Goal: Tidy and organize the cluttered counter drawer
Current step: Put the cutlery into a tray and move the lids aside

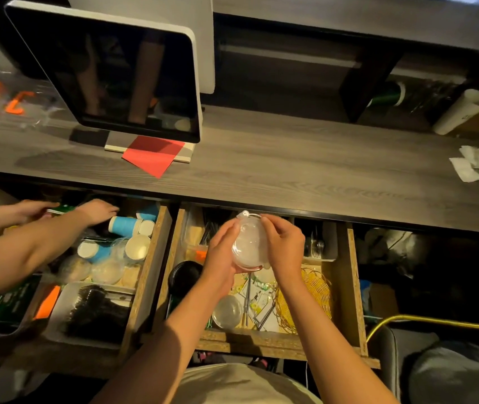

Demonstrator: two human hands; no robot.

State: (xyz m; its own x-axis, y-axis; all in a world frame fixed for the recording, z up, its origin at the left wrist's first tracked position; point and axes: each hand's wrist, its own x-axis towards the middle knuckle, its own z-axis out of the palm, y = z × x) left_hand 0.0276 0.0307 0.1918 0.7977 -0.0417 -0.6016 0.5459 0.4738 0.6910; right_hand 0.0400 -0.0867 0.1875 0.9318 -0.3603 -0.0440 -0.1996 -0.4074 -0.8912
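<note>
Together both hands (223, 255) (283, 246) cradle a round, clear plastic lid stack (248, 246).

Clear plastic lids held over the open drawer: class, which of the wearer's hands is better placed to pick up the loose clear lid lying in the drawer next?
Probably the left hand: the loose clear lid lies just below it, while the right hand pinches the stack of clear lids.

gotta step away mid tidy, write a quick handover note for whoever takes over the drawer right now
Left hand and right hand both hold a stack of clear plastic lids above the open right drawer.
In that drawer: wire basket, clear lid, black lid, loose packets.
A second person's hands are in the left drawer.
Done: nothing visibly sorted.
Left: place the stack, group the loose items.
</note>
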